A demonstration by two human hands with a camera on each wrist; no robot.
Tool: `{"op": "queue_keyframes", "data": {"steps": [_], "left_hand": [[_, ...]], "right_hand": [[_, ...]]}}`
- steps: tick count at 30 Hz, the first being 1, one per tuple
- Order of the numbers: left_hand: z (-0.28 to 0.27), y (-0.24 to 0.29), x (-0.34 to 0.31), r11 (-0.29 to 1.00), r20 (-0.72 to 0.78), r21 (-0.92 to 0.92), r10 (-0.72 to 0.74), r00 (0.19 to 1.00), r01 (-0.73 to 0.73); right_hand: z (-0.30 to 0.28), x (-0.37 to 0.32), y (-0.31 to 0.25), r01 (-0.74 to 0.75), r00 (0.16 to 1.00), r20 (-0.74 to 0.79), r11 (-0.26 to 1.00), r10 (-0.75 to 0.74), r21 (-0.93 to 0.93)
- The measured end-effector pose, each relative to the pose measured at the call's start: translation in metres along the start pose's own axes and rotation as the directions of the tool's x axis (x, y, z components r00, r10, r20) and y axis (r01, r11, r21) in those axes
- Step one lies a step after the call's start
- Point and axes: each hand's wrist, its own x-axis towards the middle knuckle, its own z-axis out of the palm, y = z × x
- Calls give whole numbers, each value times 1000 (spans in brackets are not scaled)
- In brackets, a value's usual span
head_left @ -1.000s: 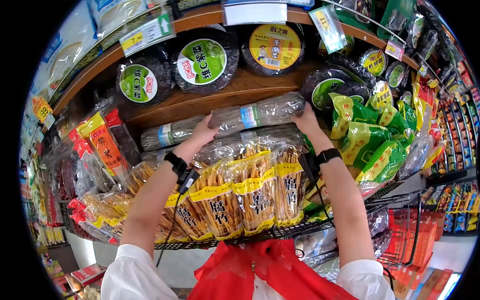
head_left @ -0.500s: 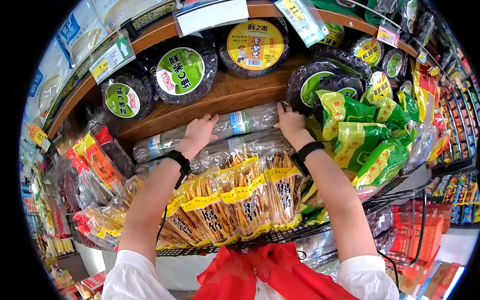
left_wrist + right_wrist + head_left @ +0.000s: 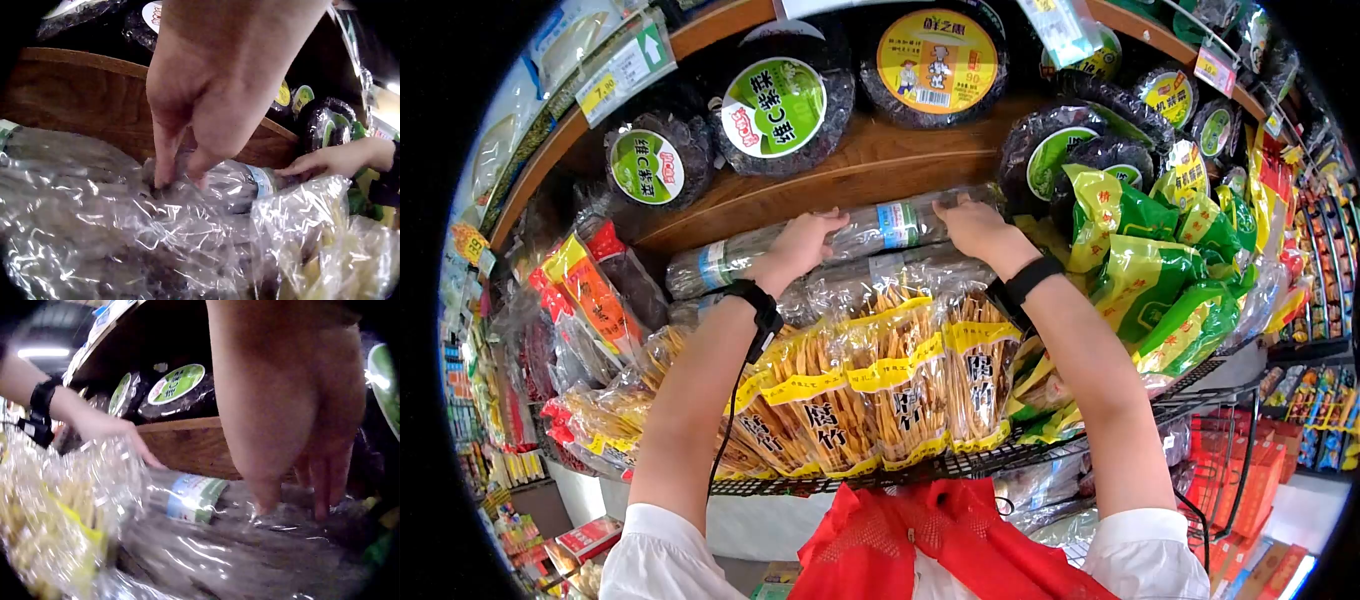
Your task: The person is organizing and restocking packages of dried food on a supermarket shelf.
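A long clear-wrapped pack of grey-brown dried noodles point(image 3: 865, 238) with a blue and green label lies along the back of the display, in front of the wooden ledge. My left hand point(image 3: 800, 245) holds it left of the label, thumb and fingers straddling its end in the left wrist view. Right of the label, my right hand point(image 3: 982, 232) grips the same pack from above; thumb and fingers press into the crinkled wrap point(image 3: 269, 537) in the right wrist view. Another noodle pack point(image 3: 700, 268) lies to the left, partly behind my left hand, with more beneath.
Upright bags of dried bean curd sticks point(image 3: 905, 400) line the front of the wire basket point(image 3: 960, 465). Green and yellow bags point(image 3: 1145, 275) crowd the right side. Round dark seaweed packs point(image 3: 785, 105) stand behind on the wooden ledge point(image 3: 850, 165). Red-topped bags point(image 3: 595, 300) fill the left.
The noodle pack has settled down in line with the pack on its left. My right hand has moved inward from its right end toward the label. The head view has shifted slightly.
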Motion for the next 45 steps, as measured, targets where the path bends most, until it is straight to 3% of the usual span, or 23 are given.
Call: {"op": "queue_keyframes", "data": {"steps": [3, 5, 7, 8, 9, 10, 11, 14, 17, 19, 21, 23, 28, 29, 30, 31, 32, 34, 37, 39, 41, 43, 45], "left_hand": [[11, -5, 1, 998, -67, -49, 30, 997, -33], [-6, 5, 3, 906, 70, -387, -157, 985, 172], [6, -3, 5, 937, 51, -329, -107, 993, 118], [12, -1, 5, 1000, -8, 5, -30, 1000, 30], [14, 5, 2, 939, -40, 342, 59, 997, -42], [-2, 30, -6, 925, 110, 375, -105, 988, 57], [4, 25, -13, 931, 104, 365, -61, 993, 19], [12, 26, -34, 956, -13, 293, -26, 1000, 28], [3, 19, -30, 988, -15, 154, 10, 1000, -7], [-24, 28, -24, 992, 193, 37, -125, 973, 120], [-22, 23, -27, 998, 111, 31, -53, 992, 50], [-45, 51, -62, 995, -83, 13, -98, 992, 100], [-42, 66, -168, 990, -325, -43, 113, 939, -134], [-43, 74, -192, 988, -264, -123, 60, 963, -95], [-33, 67, -212, 978, -269, -68, 170, 948, -195], [-24, 66, -230, 981, -240, -84, 152, 959, -177], [-16, 65, -247, 982, -207, -101, 138, 968, -162], [-5, 57, -275, 982, -147, -95, 147, 978, -162], [7, 59, -297, 984, -19, -107, 140, 990, -141], [17, 63, -298, 984, 22, -116, 141, 990, -138], [32, 66, -298, 971, 6, -117, 212, 977, -209], [40, 84, -290, 960, 20, -51, 276, 961, -275], [41, 119, -280, 906, 71, -138, 412, 909, -400]], "right_hand": [[5, 11, 7, 48, 999, 17, 998, -49, 38], [0, 11, 16, 83, 995, 47, 988, -90, 129], [3, 2, 10, -36, 996, 84, 995, 28, 92], [1, -4, 9, -40, 997, 73, 995, 34, 86], [-4, -12, 4, -30, 996, 82, 992, 21, 121], [-7, -20, -1, -23, 996, 88, 987, 8, 161], [-8, -28, -6, -35, 998, 64, 976, 22, 217], [16, -63, -20, 55, 950, -308, 934, 61, 354], [35, -96, -38, 97, 914, -398, 905, 84, 414], [32, -125, -50, 86, 907, -407, 901, 105, 424], [33, -158, -56, 72, 902, -412, 898, 127, 435], [41, -198, -55, 123, 832, -531, 878, 163, 463], [96, -319, -73, -218, 824, -343, 812, 450, 541], [122, -343, -79, -309, 800, -278, 762, 532, 568], [151, -370, -86, -433, 779, -196, 738, 595, 517], [175, -394, -97, -550, 743, -118, 701, 659, 454], [190, -414, -113, -570, 721, -117, 680, 683, 461], [217, -457, -149, -826, 563, 322, 535, 761, 179], [304, -520, -195, -908, 414, 338, 356, 845, 223], [318, -535, -222, -962, 271, 481, 217, 834, 167], [348, -550, -243, -964, 260, 540, 183, 800, 193], [375, -563, -259, -931, 322, 603, 128, 730, 342], [387, -573, -268, -899, 317, 511, 82, 799, 430]]}}
